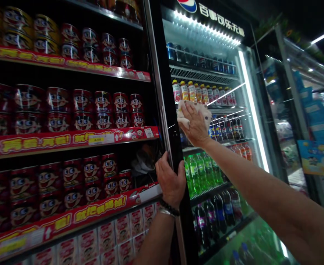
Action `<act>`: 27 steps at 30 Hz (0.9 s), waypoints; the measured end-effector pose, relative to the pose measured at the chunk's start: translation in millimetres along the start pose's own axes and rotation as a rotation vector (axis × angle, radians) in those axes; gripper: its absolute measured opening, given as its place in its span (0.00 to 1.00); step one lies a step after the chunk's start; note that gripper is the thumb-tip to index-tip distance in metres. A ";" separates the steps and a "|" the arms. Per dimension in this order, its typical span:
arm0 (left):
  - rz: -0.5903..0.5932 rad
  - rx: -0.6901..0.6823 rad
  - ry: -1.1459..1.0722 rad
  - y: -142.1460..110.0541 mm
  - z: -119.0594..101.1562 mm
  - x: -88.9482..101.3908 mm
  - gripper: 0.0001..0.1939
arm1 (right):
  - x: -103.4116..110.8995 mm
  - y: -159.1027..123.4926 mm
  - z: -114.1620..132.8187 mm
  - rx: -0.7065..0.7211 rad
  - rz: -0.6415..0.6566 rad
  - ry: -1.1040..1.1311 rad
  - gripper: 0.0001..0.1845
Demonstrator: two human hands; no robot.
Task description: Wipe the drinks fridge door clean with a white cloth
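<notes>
My right hand presses a white cloth flat against the glass door of a lit drinks fridge, at about the second shelf. My left hand grips the black left edge of the fridge door frame, lower down; a dark bead bracelet sits on that wrist. Behind the glass stand rows of bottles: yellow-capped ones up high, green ones in the middle, dark ones below.
To the left, store shelves hold several rows of red cans with cartoon faces, with red price strips along the edges and white cartons at the bottom. Another glass-fronted cooler with blue signs stands at the right.
</notes>
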State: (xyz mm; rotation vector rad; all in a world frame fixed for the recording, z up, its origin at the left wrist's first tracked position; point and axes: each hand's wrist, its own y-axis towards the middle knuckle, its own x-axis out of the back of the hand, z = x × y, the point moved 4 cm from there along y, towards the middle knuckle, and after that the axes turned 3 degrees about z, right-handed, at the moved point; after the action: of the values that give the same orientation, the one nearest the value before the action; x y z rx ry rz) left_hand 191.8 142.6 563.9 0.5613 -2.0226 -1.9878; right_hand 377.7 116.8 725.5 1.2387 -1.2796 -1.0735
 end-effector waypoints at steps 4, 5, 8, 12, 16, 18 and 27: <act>-0.027 0.058 0.094 21.9 4.4 -5.7 0.25 | 6.5 21.8 -68.0 -0.388 -0.064 0.001 0.40; -0.037 0.038 0.154 20.8 4.6 -6.3 0.22 | 7.7 15.5 -83.8 -0.506 -0.084 0.005 0.40; -0.060 -0.021 0.333 11.5 4.6 -8.0 0.20 | 6.0 -21.0 -111.8 -0.715 -0.128 0.020 0.41; -0.049 -0.013 0.421 5.2 5.2 -9.0 0.20 | -2.9 -70.8 -92.7 -0.636 -0.137 -0.015 0.42; -0.058 -0.003 0.350 7.4 6.6 -8.3 0.21 | -6.7 -75.7 -24.4 -0.335 -0.048 0.008 0.41; -0.053 0.018 0.296 8.0 9.0 -8.6 0.21 | -5.0 -58.5 13.7 -0.086 -0.004 0.029 0.41; -0.053 0.055 0.160 7.4 12.5 -7.2 0.22 | 2.0 31.4 20.1 0.189 -0.041 -0.015 0.37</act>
State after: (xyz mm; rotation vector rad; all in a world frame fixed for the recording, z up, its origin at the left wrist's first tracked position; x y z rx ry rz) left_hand 192.0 157.0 571.5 0.7681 -1.9901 -1.8558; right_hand 354.9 116.2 755.0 1.4058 -1.3978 -1.0100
